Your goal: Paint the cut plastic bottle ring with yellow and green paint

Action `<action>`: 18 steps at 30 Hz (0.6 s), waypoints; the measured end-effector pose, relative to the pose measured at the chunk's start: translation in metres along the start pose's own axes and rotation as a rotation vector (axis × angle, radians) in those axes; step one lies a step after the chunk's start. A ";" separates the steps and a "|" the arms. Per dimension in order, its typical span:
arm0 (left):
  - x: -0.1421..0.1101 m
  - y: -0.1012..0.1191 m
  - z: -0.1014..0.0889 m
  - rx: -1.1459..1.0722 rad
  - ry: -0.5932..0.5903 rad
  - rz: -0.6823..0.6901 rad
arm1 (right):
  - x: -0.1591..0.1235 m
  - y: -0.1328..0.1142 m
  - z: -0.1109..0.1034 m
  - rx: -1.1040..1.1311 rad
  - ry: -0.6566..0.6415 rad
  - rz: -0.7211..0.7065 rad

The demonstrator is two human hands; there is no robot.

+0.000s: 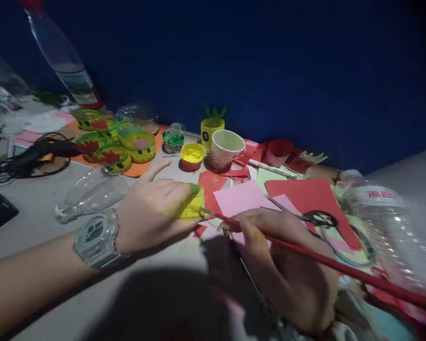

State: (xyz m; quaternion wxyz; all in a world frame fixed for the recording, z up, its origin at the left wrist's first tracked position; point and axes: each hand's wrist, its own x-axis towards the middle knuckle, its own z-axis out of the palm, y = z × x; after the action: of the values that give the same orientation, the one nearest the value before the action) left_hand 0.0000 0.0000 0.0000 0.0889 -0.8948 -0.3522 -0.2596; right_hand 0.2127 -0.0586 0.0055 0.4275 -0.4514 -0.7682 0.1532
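My left hand (154, 208), with a grey watch on its wrist, pinches a small yellow-painted piece (191, 206) just above the table, its index finger stretched out. My right hand (287, 270) grips a long red paintbrush (341, 267). The brush's tip touches the edge of the yellow piece. Yellow paint smears my left fingers. A small pot of yellow paint (192, 155) and a pot of green paint (173, 140) stand just beyond my left hand.
Pink paper (239, 196), red paper (305, 192) and scissors (305, 217) lie under my right hand. Patterned cup (226, 148), yellow pineapple cup (210, 127), several green-yellow painted rings (142, 147). A cut clear bottle (92, 194) lies at left, another bottle (390, 222) at right, a glue gun (46, 149) far left.
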 end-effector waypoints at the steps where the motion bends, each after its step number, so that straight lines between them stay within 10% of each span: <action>1: 0.000 0.000 -0.001 0.014 -0.021 -0.019 | 0.001 -0.002 -0.002 -0.028 0.029 -0.017; 18: 0.004 0.007 -0.010 -0.016 -0.105 -0.067 | 0.000 -0.005 -0.006 0.066 0.088 0.079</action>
State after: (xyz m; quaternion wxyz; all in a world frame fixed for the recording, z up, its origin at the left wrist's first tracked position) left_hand 0.0030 -0.0059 0.0109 0.0545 -0.8955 -0.3842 -0.2180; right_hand 0.2148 -0.0625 0.0121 0.4690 -0.4735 -0.7247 0.1752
